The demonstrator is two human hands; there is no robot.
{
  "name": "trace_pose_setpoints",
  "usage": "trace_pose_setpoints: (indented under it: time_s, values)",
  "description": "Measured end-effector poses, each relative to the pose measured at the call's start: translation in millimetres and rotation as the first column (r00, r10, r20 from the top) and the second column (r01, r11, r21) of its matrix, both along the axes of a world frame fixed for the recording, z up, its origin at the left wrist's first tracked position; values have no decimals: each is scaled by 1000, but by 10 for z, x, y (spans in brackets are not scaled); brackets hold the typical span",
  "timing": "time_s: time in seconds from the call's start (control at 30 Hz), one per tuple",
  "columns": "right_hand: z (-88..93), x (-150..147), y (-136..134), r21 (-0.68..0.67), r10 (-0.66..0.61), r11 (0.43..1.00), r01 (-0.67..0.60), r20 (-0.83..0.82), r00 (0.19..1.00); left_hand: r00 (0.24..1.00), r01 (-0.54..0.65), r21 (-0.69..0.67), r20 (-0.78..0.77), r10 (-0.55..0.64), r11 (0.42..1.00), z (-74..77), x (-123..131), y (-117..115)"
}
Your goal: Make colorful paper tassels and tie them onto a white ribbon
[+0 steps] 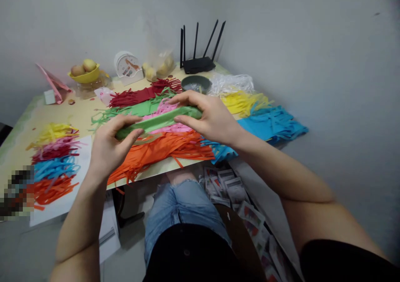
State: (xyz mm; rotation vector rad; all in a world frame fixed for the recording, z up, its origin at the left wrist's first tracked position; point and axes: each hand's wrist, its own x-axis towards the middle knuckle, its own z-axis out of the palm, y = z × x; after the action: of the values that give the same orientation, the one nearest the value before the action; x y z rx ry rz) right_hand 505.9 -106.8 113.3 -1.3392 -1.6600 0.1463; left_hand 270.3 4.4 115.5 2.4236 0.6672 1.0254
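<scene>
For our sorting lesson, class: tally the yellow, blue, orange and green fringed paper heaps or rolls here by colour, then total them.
Yellow heaps: 2
Blue heaps: 2
Orange heaps: 2
Green: 2, a green heap and a green roll held by the left hand and right hand
Total: 8

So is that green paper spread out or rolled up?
Rolled up, it seems: the green paper is a slim bar pinched between left hand and right hand.
</scene>
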Motion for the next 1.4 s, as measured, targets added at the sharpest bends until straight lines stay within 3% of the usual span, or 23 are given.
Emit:
trace_pose_setpoints:
  time_s: [0.1, 0.17, 0.3, 0.47, 0.63, 0.77, 0.93, 1.07, 1.13, 1.2, 1.27, 1.4]
  values:
    - [3, 12, -5, -3, -10, 1000, 10, -6, 1000, 1000, 29, -62, 8, -29, 998, -6, -6, 24]
    - [3, 18, -2, -17, 18, 1000, -20, -65, 998, 996, 66, -232, 76, -50, 971, -25, -12, 20]
    - [-25, 0, 13, -43, 159, 983, -179, -295, 942, 961, 191, -534, 272, -46, 823, -65, -9, -16]
    - [-75, -16, 48, -18, 236, 959, -283, -504, 831, 891, 332, -614, 454, -23, 716, -60, 40, -37]
    - [-51, 8, 56, -11, 282, 946, -323, -461, 841, 862, 385, -635, 506, -16, 669, -54, 71, -24]
    - [-49, 8, 49, -15, 249, 961, -276, -382, 890, 888, 364, -608, 456, -65, 705, -85, 52, -12]
    - [-57, -12, 33, -47, 103, 992, -118, -251, 963, 961, 152, -414, 273, -37, 897, -105, 17, -22]
    - [-71, 4, 44, -83, 41, 995, -54, -157, 987, 995, 45, -174, 99, -28, 984, -78, 15, -34]
    - [-83, 7, 50, -71, 47, 996, -58, -156, 987, 998, 25, -113, 57, -19, 993, -74, 16, -37]
    - [-95, -8, 48, -70, 83, 992, -101, -223, 971, 997, 45, -153, 61, -36, 987, -83, 17, -40]
    - [-109, -38, 40, -89, 138, 980, -181, -359, 923, 991, 95, -283, 115, -65, 954, -103, 15, -46]
    - [-142, -88, 44, -67, 211, 953, -295, -550, 808, 962, 179, -526, 272, -35, 832, -141, 19, -59]
